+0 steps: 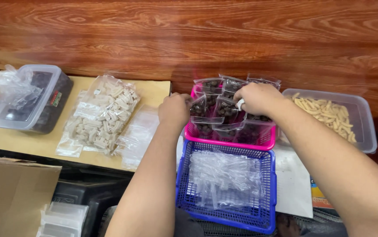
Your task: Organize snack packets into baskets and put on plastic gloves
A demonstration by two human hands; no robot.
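Observation:
A pink basket (228, 143) holds several small clear bags (226, 109) filled with dark brown pieces. My left hand (174, 109) reaches into the basket's left side, its fingers closed among the bags. Over the middle of the basket, my right hand (257, 97) pinches the top of one filled bag. In front of it, a blue basket (268, 193) holds a heap of empty clear bags (224, 177).
A clear tub (364, 127) of pale stick snacks stands at the right. A lidded tub (30, 98) of dark pieces sits far left on a tan board (17, 142), beside bags of white pieces (101, 115) and flat empty bags (138, 134). A cardboard box (13, 193) is at lower left.

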